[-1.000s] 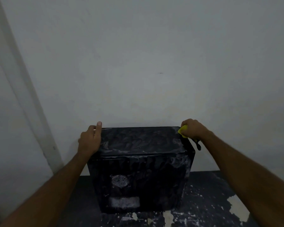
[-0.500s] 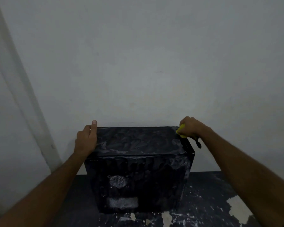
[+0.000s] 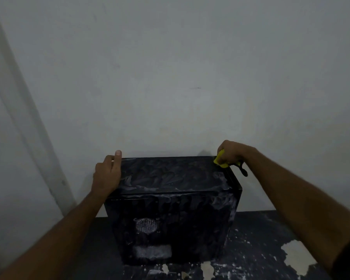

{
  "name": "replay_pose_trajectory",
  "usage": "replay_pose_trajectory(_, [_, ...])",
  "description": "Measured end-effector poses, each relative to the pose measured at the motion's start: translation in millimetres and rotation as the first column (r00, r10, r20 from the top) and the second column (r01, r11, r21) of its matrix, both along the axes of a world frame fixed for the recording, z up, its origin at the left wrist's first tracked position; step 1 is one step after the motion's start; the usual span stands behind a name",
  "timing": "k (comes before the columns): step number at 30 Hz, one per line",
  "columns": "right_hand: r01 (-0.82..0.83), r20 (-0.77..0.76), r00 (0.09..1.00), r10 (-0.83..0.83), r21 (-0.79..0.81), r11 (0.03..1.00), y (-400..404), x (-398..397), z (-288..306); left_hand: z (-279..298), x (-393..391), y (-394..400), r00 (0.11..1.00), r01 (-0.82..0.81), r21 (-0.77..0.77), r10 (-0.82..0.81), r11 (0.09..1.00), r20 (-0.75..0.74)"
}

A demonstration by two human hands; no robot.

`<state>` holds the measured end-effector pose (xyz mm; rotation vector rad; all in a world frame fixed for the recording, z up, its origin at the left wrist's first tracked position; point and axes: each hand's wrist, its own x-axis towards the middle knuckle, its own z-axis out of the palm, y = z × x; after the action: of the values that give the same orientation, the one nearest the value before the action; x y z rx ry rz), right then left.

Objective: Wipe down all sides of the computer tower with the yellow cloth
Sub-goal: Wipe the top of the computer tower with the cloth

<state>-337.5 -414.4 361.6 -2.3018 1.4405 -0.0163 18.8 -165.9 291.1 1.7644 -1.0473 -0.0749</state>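
Note:
A black computer tower stands on a dark surface against a pale wall, its top and near face streaked with whitish smears. My left hand rests flat on the tower's top left edge, fingers straight and pointing at the wall. My right hand grips the bunched yellow cloth at the tower's far right top corner. Most of the cloth is hidden inside my fist. A short black strap or cable end hangs just below that hand.
The dark surface under the tower is worn, with pale chipped patches, the largest at the right front. The pale wall rises right behind the tower. A light vertical strip slants down the wall at left.
My right hand with the cloth has slid a little farther back and up along the tower's right top edge. My left hand has shifted slightly back along the left edge.

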Motion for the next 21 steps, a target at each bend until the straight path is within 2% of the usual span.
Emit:
replay_pose_trajectory(3, [0.104,-0.026,0.993,-0.111,-0.191,0.976,2.2,12.6,-13.3,-3.9,4.7,-3.7,0.999,-0.016,0.004,0.015,1.0,0.032])
replay_pose_trajectory(5, [0.082,-0.017,0.996,-0.091,-0.289,0.954,4.5,18.6,-20.4,-5.1,7.8,-5.2,0.999,-0.024,0.012,0.023,1.0,0.048])
replay_pose_trajectory(6, [0.052,0.002,0.999,-0.053,-0.273,0.961,8.0,17.9,-17.5,-5.7,8.9,-5.3,0.998,-0.025,0.016,0.024,1.0,0.051])
replay_pose_trajectory(9, [-0.056,0.064,0.996,0.057,-0.018,0.998,8.2,0.1,-1.7,-6.5,10.2,-5.5,0.999,-0.02,0.017,0.02,1.0,0.05])
replay_pose_trajectory(10, [-0.07,0.058,0.996,0.069,0.016,0.997,6.9,-4.8,0.1,-6.4,10.3,-5.4,0.998,-0.025,0.02,0.024,0.999,0.052])
replay_pose_trajectory(12, [-0.034,0.022,0.999,0.035,-0.026,0.999,5.3,-5.5,-2.9,-5.9,9.5,-5.1,0.998,-0.032,0.022,0.031,0.999,0.058])
replay_pose_trajectory(14, [0.041,-0.044,0.998,-0.051,-0.201,0.979,3.9,0.6,-14.9,-5.4,7.7,-5.1,0.997,-0.037,0.03,0.034,0.999,0.067])
replay_pose_trajectory(16, [0.006,-0.082,0.996,-0.033,-0.299,0.954,6.2,5.8,-21.7,-4.5,6.2,-4.1,0.997,-0.04,0.029,0.038,0.999,0.063])
replay_pose_trajectory(21, [-0.135,-0.05,0.99,0.132,-0.07,0.988,18.5,-12.3,-1.9,-5.0,7.4,-2.5,0.996,-0.047,0.039,0.043,0.998,0.083])
